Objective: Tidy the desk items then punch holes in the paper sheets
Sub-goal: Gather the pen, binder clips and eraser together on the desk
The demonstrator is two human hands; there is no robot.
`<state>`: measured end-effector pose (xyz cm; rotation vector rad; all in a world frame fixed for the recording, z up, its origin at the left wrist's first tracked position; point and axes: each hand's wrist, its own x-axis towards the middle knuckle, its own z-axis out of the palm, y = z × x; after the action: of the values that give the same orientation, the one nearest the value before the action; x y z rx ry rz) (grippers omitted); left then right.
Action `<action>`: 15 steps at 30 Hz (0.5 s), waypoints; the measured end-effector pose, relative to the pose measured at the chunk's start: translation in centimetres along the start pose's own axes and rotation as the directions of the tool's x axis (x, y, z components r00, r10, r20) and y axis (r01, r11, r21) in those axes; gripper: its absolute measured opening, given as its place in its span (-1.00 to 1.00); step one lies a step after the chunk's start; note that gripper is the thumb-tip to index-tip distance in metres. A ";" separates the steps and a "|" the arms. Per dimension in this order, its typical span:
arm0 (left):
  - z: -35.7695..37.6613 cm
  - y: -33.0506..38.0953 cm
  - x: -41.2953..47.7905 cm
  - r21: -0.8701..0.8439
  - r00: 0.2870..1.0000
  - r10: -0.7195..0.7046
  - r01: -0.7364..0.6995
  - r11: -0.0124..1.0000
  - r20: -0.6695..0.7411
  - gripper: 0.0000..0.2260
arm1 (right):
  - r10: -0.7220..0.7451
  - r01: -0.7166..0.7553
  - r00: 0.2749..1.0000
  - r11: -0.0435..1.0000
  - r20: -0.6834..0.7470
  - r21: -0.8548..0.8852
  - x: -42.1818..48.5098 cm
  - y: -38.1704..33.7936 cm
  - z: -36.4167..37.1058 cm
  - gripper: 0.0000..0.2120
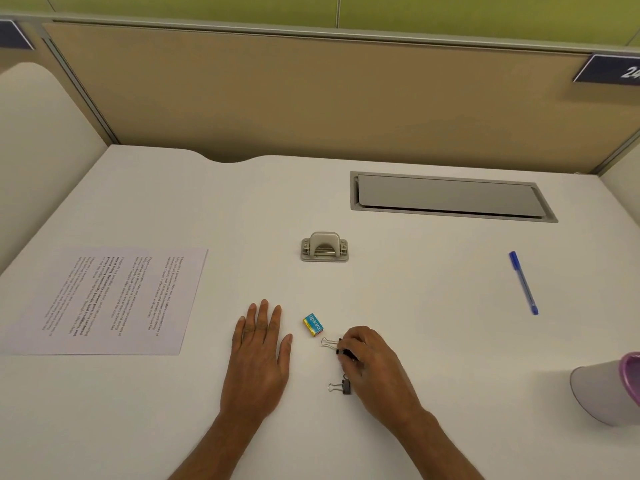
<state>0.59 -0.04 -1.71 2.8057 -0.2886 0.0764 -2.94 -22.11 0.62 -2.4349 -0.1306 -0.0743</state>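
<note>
While the left hand (258, 351) lay flat on the white tabletop (415, 306), palm down with its fingers straight and holding nothing, the right hand (372, 362) curled its fingers round a small black binder clip with silver wire handles (341, 348), gripping it just above the surface. The clip's handles pointed left, toward a little blue and yellow cardboard box (313, 324) that lay just beside it, between the two hands. A second black binder clip (341, 387) rested on the tabletop nearer the person, close against the right hand's thumb side. The grey two-hole punch (324, 247) sat upright farther back, near the middle and well apart from both hands. The white printed paper sheets (107, 299) lay flat to the left, apart from the left hand. A blue capped ballpoint pen (523, 283) lay at a slant far to the right, and a grey cup with a purple rim (602, 389) stood at the right edge, partly cut off. Behind the punch, a grey cable hatch (446, 197) was set into the tabletop.
</note>
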 end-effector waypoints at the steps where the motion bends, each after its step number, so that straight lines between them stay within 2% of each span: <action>1: -0.1 0.0 0.0 -0.002 1.000 -0.001 0.001 1.000 0.002 -0.47 | 0.001 -0.001 1.000 1.000 -0.005 0.000 0.0 0.0 0.0 -0.89; 6: -0.3 0.3 0.1 -0.004 1.000 0.003 -0.003 1.000 0.003 -0.48 | 0.022 -0.021 0.996 1.000 -0.084 0.020 0.1 0.8 -0.8 -0.90; 9: -0.3 0.4 0.2 0.008 1.000 0.013 -0.013 1.000 0.004 -0.48 | 0.095 -0.083 0.975 0.994 -0.201 0.065 0.5 2.2 -2.0 -0.88; 12: -0.2 0.4 0.2 0.022 1.000 0.022 -0.022 1.000 -0.003 -0.46 | 0.247 -0.186 0.907 0.962 -0.342 0.200 1.2 4.8 -4.6 -0.84; 15: -0.1 0.5 0.3 0.018 1.000 0.005 -0.005 1.000 -0.013 -0.42 | 0.362 -0.264 0.801 0.929 -0.477 0.261 2.6 7.8 -7.4 -0.82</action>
<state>0.77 -0.47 -1.42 2.8218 -0.2938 0.0989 0.34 -32.62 1.48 -2.1333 0.4932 -0.5428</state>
